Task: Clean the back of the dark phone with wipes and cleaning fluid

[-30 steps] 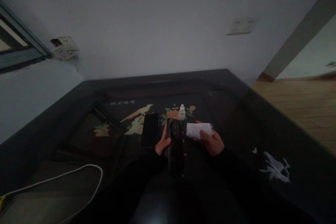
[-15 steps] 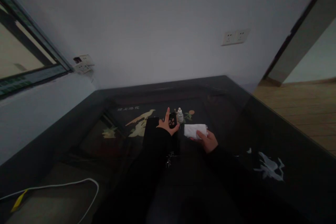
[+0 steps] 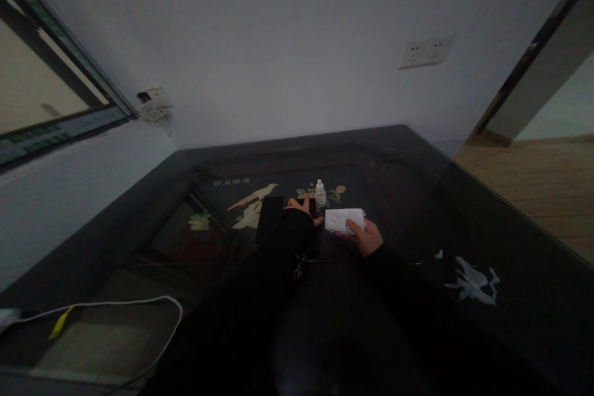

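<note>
Head camera: at the far left, a window [image 3: 51, 62] meets a pale wall [image 3: 288, 55], with sockets [image 3: 155, 105] by the corner; at the near left, a white cable [image 3: 125, 302] with a yellow tag [image 3: 60, 323] curves beside the table [image 3: 408, 192]. This dark, glossy surface reaches the wall and carries a bird picture [image 3: 253, 206], partly covered by a flat black phone [image 3: 269, 218]. Just right of it, the left hand [image 3: 301, 205] has its fingers spread over a dark device [image 3: 312, 206] on the table; whether they grip it, I cannot tell. A small bottle [image 3: 320, 193] stands upright beyond, near a white cloth [image 3: 338, 221] pinched between the right hand's [image 3: 367, 236] thumb and fingers. Farther right are wall sockets [image 3: 426, 52], a white motif [image 3: 474, 281] on the near tabletop and wooden flooring [image 3: 533, 179].
</note>
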A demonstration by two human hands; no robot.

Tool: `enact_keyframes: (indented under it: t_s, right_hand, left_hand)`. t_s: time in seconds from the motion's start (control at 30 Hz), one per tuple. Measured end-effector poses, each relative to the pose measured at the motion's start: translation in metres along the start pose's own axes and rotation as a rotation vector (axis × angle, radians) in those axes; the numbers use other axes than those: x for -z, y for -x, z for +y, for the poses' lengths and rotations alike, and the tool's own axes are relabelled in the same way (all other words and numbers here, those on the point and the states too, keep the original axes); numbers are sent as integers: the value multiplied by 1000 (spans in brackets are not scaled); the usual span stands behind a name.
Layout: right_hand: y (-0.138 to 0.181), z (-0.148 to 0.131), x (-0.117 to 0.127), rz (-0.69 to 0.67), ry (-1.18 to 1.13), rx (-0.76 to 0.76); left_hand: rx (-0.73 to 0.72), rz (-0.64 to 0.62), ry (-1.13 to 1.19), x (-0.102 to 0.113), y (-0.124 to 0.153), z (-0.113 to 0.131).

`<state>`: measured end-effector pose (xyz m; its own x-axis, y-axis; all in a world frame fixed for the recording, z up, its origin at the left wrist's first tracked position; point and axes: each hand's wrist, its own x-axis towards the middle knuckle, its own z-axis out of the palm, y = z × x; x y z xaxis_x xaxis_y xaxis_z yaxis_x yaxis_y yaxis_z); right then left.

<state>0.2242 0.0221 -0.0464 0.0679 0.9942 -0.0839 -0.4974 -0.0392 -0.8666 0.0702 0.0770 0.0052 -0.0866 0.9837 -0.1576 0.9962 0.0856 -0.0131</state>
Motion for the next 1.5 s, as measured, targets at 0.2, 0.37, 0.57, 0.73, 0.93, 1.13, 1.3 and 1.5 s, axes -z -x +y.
enact_keyframes:
  t_s: [0.2,0.37,0.57,0.73,0.93,1.13,1.3,1.5]
  right_hand:
    - [1,-1,-1,19,4,5]
    - [3,-4,-3,34,8,-6]
    - [5,-5,-4,40,21,-21]
    - [6,-6,-5,54,44,-26]
    - [7,-7,-5,53,72,-19]
    - [7,-6,-4,51,84,-16]
    - [7,-6,-4,67,68,-32]
    - [7,-5,-3,66,74,-33]
  left_hand:
    - [-7,51,10,10,5,-5]
    - [-142,66,130,16,23,-25]
    - [-518,86,199,-15,59,-51]
    - [-527,145,259,-34,60,-48]
    - [-534,213,283,-31,57,-45]
    - [-251,342,252,-13,40,-98]
    - [75,189,123,-9,26,-125]
    - [105,1,248,-7,0,-123]
